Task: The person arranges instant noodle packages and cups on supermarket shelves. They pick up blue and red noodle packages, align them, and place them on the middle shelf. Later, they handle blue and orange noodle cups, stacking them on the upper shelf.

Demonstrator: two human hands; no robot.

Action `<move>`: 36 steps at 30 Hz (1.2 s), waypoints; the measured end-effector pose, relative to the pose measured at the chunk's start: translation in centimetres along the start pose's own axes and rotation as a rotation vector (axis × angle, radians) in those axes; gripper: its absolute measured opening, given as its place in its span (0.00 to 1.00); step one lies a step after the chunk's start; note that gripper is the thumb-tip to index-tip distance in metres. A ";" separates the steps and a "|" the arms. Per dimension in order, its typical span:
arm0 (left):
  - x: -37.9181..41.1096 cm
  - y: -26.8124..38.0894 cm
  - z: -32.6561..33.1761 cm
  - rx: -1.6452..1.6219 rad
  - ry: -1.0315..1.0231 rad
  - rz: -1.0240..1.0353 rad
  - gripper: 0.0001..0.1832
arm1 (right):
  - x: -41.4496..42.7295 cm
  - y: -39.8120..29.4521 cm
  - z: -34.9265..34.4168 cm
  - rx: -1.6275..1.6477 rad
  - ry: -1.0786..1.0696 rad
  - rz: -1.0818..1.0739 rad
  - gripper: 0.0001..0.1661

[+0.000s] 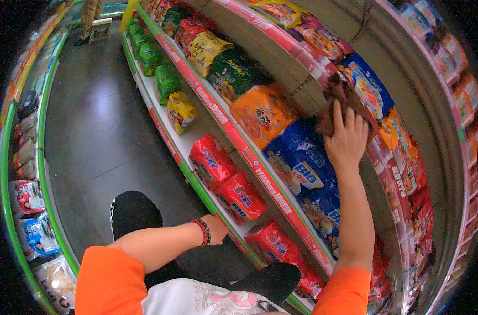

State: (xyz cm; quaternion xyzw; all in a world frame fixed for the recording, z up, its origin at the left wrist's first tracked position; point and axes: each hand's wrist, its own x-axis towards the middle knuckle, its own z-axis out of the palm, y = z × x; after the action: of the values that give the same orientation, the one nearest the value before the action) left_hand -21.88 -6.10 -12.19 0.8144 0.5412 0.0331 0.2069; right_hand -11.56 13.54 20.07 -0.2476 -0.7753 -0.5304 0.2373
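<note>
My right hand presses a dark brown cloth against the red-striped front edge of an upper shelf, its fingers spread over the cloth. Below that hand lie blue instant-noodle packs and an orange noodle pack on the middle shelf. My left hand, with beaded bracelets at the wrist, rests at the green and red front edge of the bottom shelf; its fingers are partly hidden. Close to it are red noodle packs on the bottom shelf.
Green packs and a yellow pack stand farther along the bottom shelf. Across the grey floor, another shelf holds bagged goods. At the far end of the aisle, a person's legs show beside a small stool.
</note>
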 end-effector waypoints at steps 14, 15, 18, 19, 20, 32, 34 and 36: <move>1.0 -2.7 -2.5 -0.113 0.015 -0.107 0.21 | 13.8 -8.0 6.7 0.091 0.139 -0.149 0.32; 0.9 -3.1 -2.4 -0.094 0.062 -0.134 0.22 | 13.4 -7.7 6.3 0.105 0.116 -0.152 0.32; 1.7 -6.1 0.3 0.001 0.150 -0.233 0.23 | 12.0 -6.7 4.4 0.142 0.097 -0.158 0.32; 1.5 -5.7 -0.2 -0.010 0.114 -0.235 0.23 | 10.4 -5.8 4.0 0.140 0.091 -0.148 0.31; 1.4 -5.4 -0.8 -0.020 0.077 -0.234 0.22 | 9.0 -4.9 3.7 0.138 0.084 -0.138 0.30; 2.6 -6.7 1.6 0.004 -0.078 -0.237 0.31 | -9.2 7.4 -2.0 0.028 0.076 0.041 0.31; 2.9 -6.5 1.9 0.023 -0.133 -0.239 0.32 | -13.5 9.9 -3.6 -0.009 0.034 0.111 0.31; 3.4 -5.8 1.6 0.041 -0.193 -0.245 0.32 | -18.0 12.3 -4.9 -0.099 -0.037 0.190 0.32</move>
State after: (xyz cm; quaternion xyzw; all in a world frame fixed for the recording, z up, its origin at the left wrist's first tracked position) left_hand -25.06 -1.61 -16.39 0.7458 0.6146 -0.0819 0.2437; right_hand 10.55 10.42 19.02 -0.3414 -0.7253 -0.5385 0.2597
